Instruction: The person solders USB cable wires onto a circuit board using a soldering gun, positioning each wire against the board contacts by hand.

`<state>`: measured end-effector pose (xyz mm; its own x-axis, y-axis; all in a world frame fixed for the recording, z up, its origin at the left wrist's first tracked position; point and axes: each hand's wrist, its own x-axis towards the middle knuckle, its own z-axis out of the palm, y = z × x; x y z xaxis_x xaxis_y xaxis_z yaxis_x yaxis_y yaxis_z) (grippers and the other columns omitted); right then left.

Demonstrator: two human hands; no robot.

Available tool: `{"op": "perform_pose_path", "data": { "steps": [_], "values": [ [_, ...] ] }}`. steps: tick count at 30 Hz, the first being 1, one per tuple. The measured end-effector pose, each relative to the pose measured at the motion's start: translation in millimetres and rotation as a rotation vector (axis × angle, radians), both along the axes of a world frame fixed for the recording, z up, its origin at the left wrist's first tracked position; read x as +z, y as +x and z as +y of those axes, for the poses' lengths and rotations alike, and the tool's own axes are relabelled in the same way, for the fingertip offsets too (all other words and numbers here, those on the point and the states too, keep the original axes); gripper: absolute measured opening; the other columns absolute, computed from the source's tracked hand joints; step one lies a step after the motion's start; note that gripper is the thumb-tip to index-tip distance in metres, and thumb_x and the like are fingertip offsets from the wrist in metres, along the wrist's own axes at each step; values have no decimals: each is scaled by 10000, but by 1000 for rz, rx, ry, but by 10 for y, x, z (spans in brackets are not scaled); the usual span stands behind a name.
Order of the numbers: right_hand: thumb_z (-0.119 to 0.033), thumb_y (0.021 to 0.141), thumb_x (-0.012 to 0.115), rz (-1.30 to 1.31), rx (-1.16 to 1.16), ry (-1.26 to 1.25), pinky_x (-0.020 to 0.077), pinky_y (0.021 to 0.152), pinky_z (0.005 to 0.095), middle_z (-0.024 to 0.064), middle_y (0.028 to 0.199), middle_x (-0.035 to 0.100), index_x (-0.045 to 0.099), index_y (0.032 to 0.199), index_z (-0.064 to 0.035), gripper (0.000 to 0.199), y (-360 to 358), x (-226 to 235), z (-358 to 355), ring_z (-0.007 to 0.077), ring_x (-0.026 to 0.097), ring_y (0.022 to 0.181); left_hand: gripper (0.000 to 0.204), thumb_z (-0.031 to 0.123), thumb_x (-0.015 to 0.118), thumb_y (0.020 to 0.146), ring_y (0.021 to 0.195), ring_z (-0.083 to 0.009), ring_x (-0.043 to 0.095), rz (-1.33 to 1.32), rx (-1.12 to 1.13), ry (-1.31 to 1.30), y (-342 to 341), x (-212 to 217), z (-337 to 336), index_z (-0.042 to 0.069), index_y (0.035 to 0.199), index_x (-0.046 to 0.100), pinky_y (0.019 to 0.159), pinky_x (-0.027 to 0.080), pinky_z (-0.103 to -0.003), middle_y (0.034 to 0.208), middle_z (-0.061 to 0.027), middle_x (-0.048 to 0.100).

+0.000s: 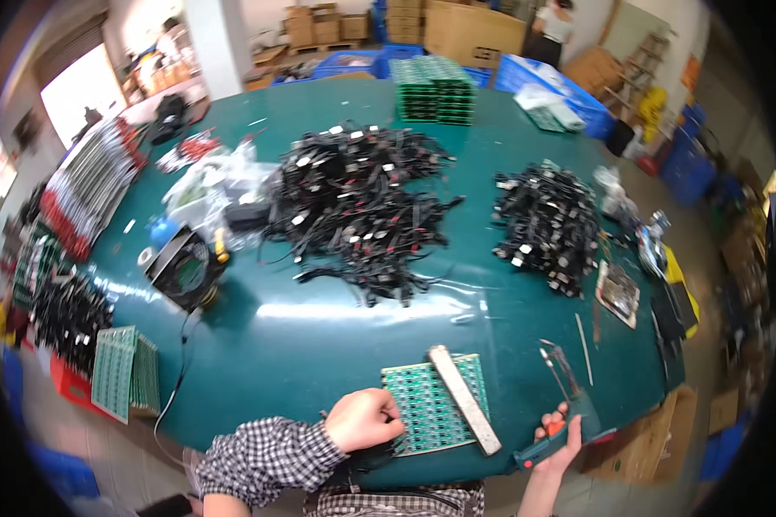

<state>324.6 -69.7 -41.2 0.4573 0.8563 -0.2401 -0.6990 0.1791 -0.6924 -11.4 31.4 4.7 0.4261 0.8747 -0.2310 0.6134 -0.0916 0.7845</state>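
A green circuit board panel (414, 392), covered with rows of small parts, lies flat near the table's front edge. A pale, worn bar (464, 401) rests slantwise across its right side. My left hand (365, 420) is closed at the panel's left edge, fingertips pinched together; what they hold, if anything, is hidden. Some black cable (362, 463) shows below that wrist. My right hand (556, 438) is wrapped round the handle of a green soldering gun (585, 415) with an orange-red trigger. Its thin metal tip points away from me, right of the panel and apart from it.
A large heap of black cables (362, 198) covers the table's middle, with a smaller heap (547, 224) at the right. A black fan-like device (185, 269) stands left. Board panels stand at the left edge (116, 370) and are stacked at the back (434, 90).
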Motion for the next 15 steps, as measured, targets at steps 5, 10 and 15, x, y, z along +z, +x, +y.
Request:
{"op": "perform_pose_path", "data": {
  "steps": [5, 10, 15],
  "values": [
    [-366, 942, 563, -10, -16, 6, 524, 580, 304, 65, 837, 613, 521, 1110, -27, 380, 5, -26, -59, 197, 598, 811, 161, 186, 730, 689, 562, -115, 572, 3, 8, -85, 85, -8, 40, 45, 743, 673, 563, 473, -277, 640, -41, 613],
    [-320, 931, 572, 20, 31, 25, 543, 656, 379, 136, 876, 662, 543, 1126, 25, 398, 42, -39, -152, 261, 637, 838, 157, 138, 735, 686, 558, -61, 503, 7, 25, -62, 111, -63, 21, 9, 741, 663, 538, 443, -238, 597, -2, 571],
    [-248, 957, 551, 41, 77, 93, 560, 677, 344, 137, 887, 663, 558, 1137, 56, 353, -38, -113, 3, 260, 659, 879, 106, 80, 679, 742, 560, -95, 515, -42, 24, -51, -7, -90, -10, -4, 745, 615, 550, 436, -250, 621, -34, 583]
  ]
}}
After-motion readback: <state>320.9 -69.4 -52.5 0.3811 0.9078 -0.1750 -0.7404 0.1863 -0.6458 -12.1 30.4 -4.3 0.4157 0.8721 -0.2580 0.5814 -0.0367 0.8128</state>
